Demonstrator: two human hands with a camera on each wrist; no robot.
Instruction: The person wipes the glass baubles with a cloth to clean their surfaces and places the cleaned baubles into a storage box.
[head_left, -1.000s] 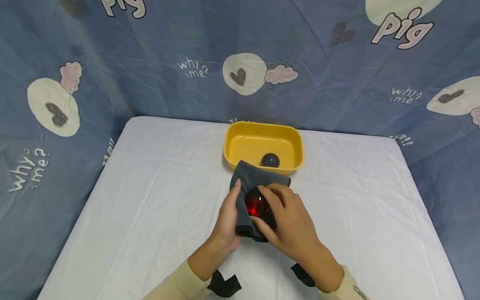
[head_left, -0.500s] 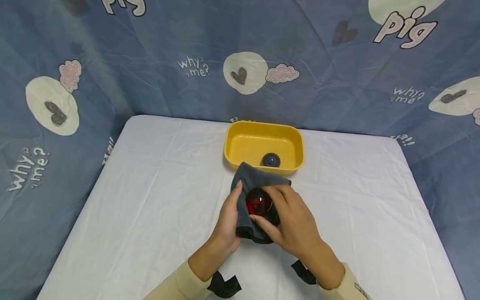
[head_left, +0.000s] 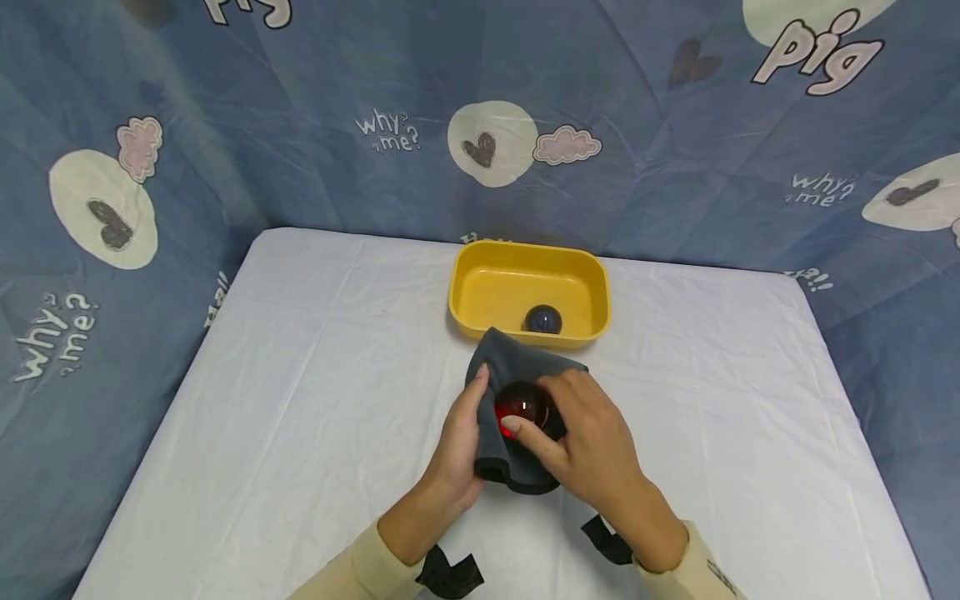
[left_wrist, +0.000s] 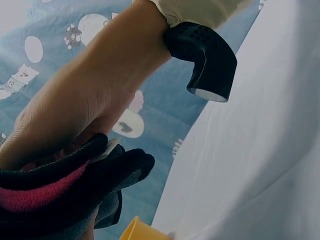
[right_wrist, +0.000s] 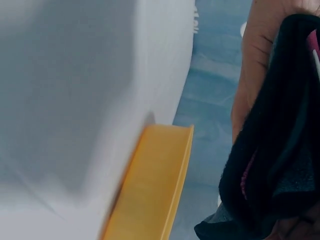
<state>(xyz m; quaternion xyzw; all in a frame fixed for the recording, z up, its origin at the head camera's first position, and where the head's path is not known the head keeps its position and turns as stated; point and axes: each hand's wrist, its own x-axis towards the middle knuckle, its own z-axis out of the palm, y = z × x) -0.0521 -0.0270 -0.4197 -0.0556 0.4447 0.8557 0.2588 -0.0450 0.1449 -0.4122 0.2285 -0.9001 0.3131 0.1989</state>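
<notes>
A clear dark red ball [head_left: 522,402] lies against a folded grey cloth [head_left: 525,358] in the head view. My right hand [head_left: 596,442] grips the ball from the right, its thumb across the near side. From the left and below, my left hand [head_left: 453,437] holds the cloth, thumb up along its edge. In the left wrist view the cloth [left_wrist: 60,200] shows dark folds and a pink patch beside the hand. The right wrist view has the cloth [right_wrist: 270,150] at its right edge; the ball is hidden there.
Just beyond the cloth stands a yellow tray [head_left: 465,287] with a dark blue ball [head_left: 543,319] inside, by the near wall. A white sheet [head_left: 337,375] covers the table. Blue printed fabric [head_left: 322,183] hangs behind and at the sides.
The right thumb has moved up onto the front of the red ball, which seems turned in the cloth. Cloth and hands have shifted slightly right and toward me.
</notes>
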